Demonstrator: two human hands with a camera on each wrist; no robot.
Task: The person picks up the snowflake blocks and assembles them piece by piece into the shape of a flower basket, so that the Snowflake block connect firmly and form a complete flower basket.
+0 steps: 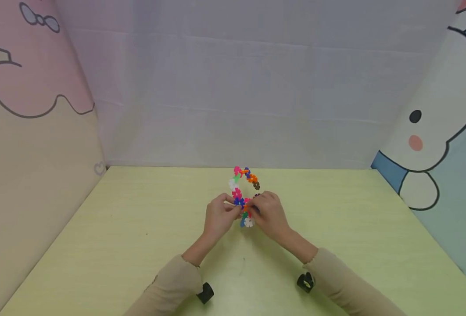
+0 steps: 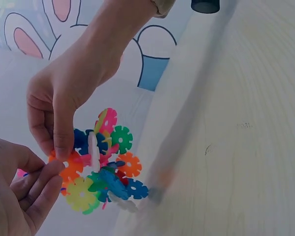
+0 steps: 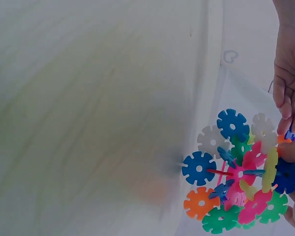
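Observation:
A structure of interlocking snowflake discs (image 3: pixel 241 174) in many colours is held above the table between both hands. Its lower part is a dense cluster; from that a ring-like chain of discs (image 1: pixel 237 193) curves up in the head view. My left hand (image 1: pixel 221 215) pinches the structure at its left side, thumb and fingers by a dark blue disc (image 1: pixel 239 202). From the right, my right hand (image 1: pixel 270 213) grips it, thumb and forefinger on an orange disc (image 2: pixel 71 167) in the left wrist view. Fingers of both hands nearly meet there and hide part of the chain.
A pale yellow-green wooden table (image 1: pixel 110 245) lies beneath the hands. Behind it hangs a whitish cloth backdrop (image 1: pixel 241 101). Cartoon-printed panels (image 1: pixel 426 131) stand at the sides. Dark wrist devices (image 1: pixel 306 281) sit at both sleeves.

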